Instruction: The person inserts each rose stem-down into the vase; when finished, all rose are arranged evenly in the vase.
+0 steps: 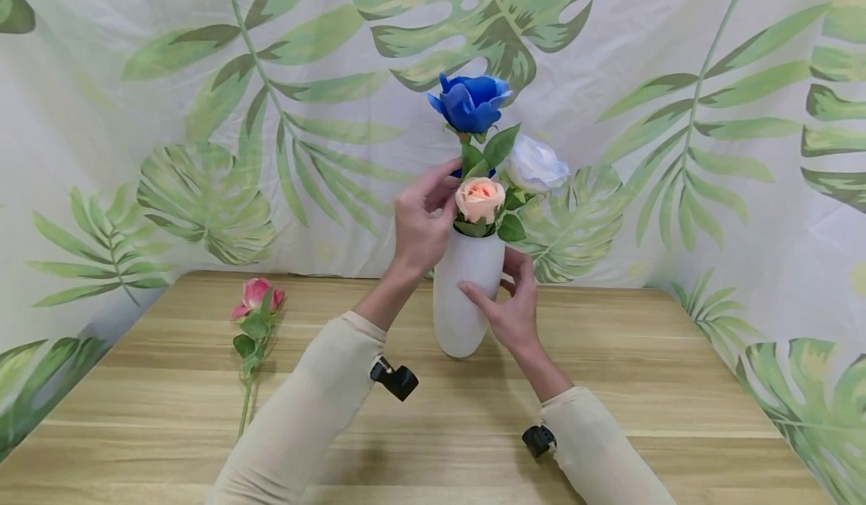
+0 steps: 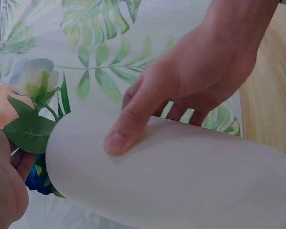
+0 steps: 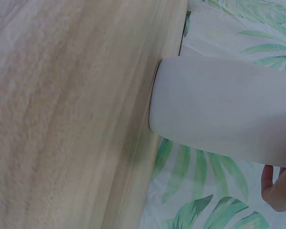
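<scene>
A white vase [image 1: 467, 294] stands upright on the table. From its mouth rise a tall blue rose [image 1: 471, 103], a white rose [image 1: 537, 164] and a low peach rose [image 1: 480, 200]. Behind the peach one, a lower blue flower [image 2: 37, 181] shows in part. My left hand [image 1: 425, 216] is at the vase's mouth, fingers curled round this lower flower, their tips partly hidden by leaves and petals. With its thumb across the front and its fingers behind, my right hand [image 1: 517, 302] grips the vase's right side, also seen in the left wrist view.
A pink rose [image 1: 259, 300] with a long leafy stem lies on the wooden table [image 1: 609, 355], left of my left forearm. A leaf-printed cloth [image 1: 325, 114] hangs behind the table's back edge, close beyond the vase.
</scene>
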